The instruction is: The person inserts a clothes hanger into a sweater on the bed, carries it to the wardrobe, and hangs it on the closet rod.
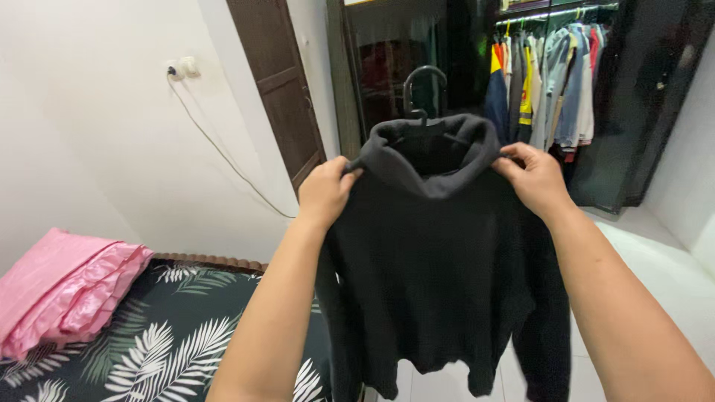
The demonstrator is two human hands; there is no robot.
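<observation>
A black hooded sweatshirt [439, 268] hangs in front of me on a black hanger [421, 83], whose hook sticks up out of the neck opening. My left hand [325, 190] grips the left shoulder of the sweatshirt next to the hood. My right hand [533, 177] pinches the right side of the hood and shoulder. Both arms are stretched forward and hold the garment up in the air. The body and sleeves dangle down freely.
A bed with a black leaf-print sheet [164, 342] and a pink pillow [63, 294] lies at lower left. An open dark wardrobe [633, 104] with several hung clothes [547, 82] stands ahead. A brown door [279, 82], a wall socket [182, 68] with cord, and white floor [670, 275] surround it.
</observation>
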